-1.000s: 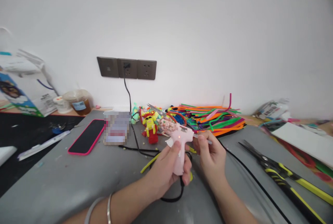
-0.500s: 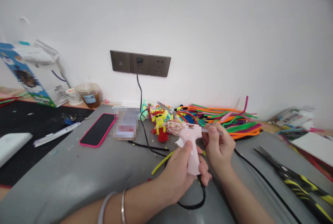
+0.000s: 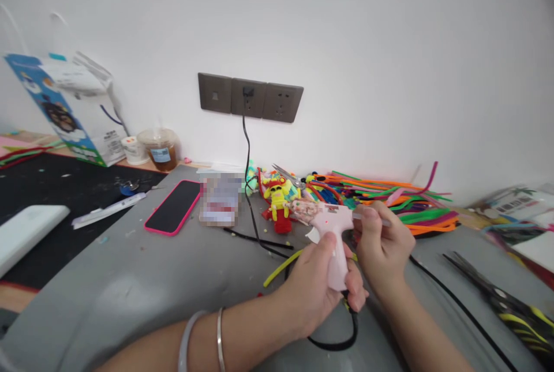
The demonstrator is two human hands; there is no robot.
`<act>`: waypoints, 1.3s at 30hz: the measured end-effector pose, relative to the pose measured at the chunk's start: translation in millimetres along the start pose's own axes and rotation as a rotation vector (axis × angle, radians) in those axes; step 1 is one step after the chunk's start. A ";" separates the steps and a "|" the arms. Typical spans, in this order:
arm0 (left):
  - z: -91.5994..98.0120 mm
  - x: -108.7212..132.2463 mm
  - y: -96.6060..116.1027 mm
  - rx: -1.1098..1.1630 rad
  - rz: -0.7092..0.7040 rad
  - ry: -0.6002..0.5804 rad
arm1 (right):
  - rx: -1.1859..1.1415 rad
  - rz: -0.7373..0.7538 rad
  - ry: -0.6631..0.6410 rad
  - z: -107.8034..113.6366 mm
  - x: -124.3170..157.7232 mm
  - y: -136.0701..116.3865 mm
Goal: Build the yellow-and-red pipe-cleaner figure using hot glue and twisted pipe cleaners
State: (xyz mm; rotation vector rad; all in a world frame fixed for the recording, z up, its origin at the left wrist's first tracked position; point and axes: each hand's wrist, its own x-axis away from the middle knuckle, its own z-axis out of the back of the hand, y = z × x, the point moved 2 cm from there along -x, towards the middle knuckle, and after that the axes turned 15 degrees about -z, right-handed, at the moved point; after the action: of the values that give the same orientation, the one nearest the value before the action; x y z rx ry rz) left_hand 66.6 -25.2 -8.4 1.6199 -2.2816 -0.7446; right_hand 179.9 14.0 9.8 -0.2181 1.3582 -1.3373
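My left hand (image 3: 309, 280) is wrapped round the handle of a pale pink hot glue gun (image 3: 336, 226), whose small red light is lit. The nozzle end points left and has a crust of dried glue on it. At the gun's rear, my right hand (image 3: 383, 245) pinches a whitish glue stick (image 3: 357, 217) that lines up with the back opening. How deep the stick sits inside is hidden. Just beyond the nozzle stands a yellow and red pipe-cleaner figure (image 3: 277, 199). A yellow pipe cleaner (image 3: 281, 268) lies partly behind my left hand.
Behind the gun lies a heap of coloured pipe cleaners (image 3: 402, 205). Black-and-yellow scissors (image 3: 497, 297) rest at the right. A pink-edged phone (image 3: 173, 207) and a cup of brown drink (image 3: 160, 150) are at the left. A black cord (image 3: 247, 158) hangs from the wall socket (image 3: 250, 97).
The camera view has turned slightly left, so everything appears farther right. Both hands keep their grips on the glue gun and the glue stick, with little change between them.
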 end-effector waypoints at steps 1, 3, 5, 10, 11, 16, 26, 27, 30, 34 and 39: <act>0.1 0.1 -0.2 -0.005 -0.001 -0.002 | 0.007 -0.004 0.007 0.6 0.5 1.0; 0.6 0.1 -0.5 -0.012 -0.006 -0.005 | 0.020 -0.006 0.015 1.1 1.3 2.3; 1.3 -0.1 -0.4 -0.015 -0.018 -0.006 | 0.027 -0.002 0.013 1.0 1.5 2.2; 3.8 -2.0 -0.4 -0.029 -0.031 -0.029 | 0.024 -0.011 -0.006 -0.7 0.2 -0.8; 4.2 -2.3 -0.6 -0.027 -0.035 -0.036 | 0.017 -0.019 -0.009 -1.0 -0.1 -1.2; 5.0 -2.9 -2.3 -0.019 -0.037 -0.046 | -0.022 -0.071 -0.022 -1.5 -0.1 -0.3; 6.5 -4.4 -1.9 -0.023 -0.030 -0.041 | -0.032 -0.133 -0.012 -2.2 1.2 -1.1; 7.2 -4.8 -2.3 -0.029 -0.033 -0.045 | -0.034 -0.133 -0.012 -2.3 1.2 -1.5; 8.7 -5.5 -3.3 -0.048 -0.036 -0.041 | -0.039 -0.143 -0.014 -2.6 0.9 -1.8; 8.9 -5.2 -3.3 -0.059 -0.037 -0.036 | -0.041 -0.159 -0.009 -2.8 0.9 -1.7; 8.0 -4.2 -2.6 -0.041 -0.052 -0.062 | -0.056 -0.168 -0.029 -2.7 1.2 -2.3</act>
State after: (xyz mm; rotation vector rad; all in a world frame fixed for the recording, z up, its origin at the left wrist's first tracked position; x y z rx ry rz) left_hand 66.3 -19.8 -16.1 1.6657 -2.2582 -0.8596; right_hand 176.2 13.9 10.0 -0.3951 1.3773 -1.4300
